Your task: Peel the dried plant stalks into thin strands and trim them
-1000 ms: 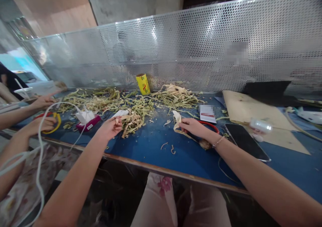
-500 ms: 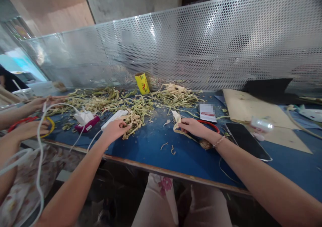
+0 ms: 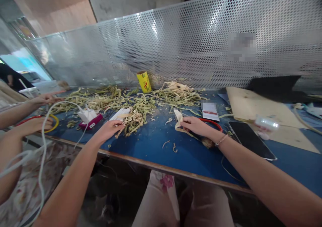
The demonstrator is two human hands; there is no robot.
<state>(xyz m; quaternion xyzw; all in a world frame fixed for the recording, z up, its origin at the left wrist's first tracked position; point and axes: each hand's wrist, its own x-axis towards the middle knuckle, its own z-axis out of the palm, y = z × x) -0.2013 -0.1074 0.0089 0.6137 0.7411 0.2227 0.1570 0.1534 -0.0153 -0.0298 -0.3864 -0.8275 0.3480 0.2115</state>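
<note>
My right hand [image 3: 192,124] pinches a pale dried strip [image 3: 178,117] over the blue table [image 3: 151,146]. Under that wrist lie a red-handled tool [image 3: 213,123] and a small brown ball-like thing [image 3: 207,142]. My left hand [image 3: 110,129] is at the near left edge of a small heap of dried plant bits [image 3: 133,121], its fingers drawn together; what they hold, if anything, is too small to make out. Two small curled scraps [image 3: 174,148] lie between my hands, near the table's front edge.
Behind are dried plant piles [image 3: 176,93], a yellow tube [image 3: 144,81] and a perforated metal screen [image 3: 161,46]. To the right lie a phone [image 3: 251,139] and cardboard [image 3: 251,103]. At left are a purple power strip [image 3: 90,122], a white cable [image 3: 44,153] and another person's hands [image 3: 37,124].
My left hand has drawn back slightly to the left from the small heap. My right hand keeps its pinch on the strip. The view has shifted a little.
</note>
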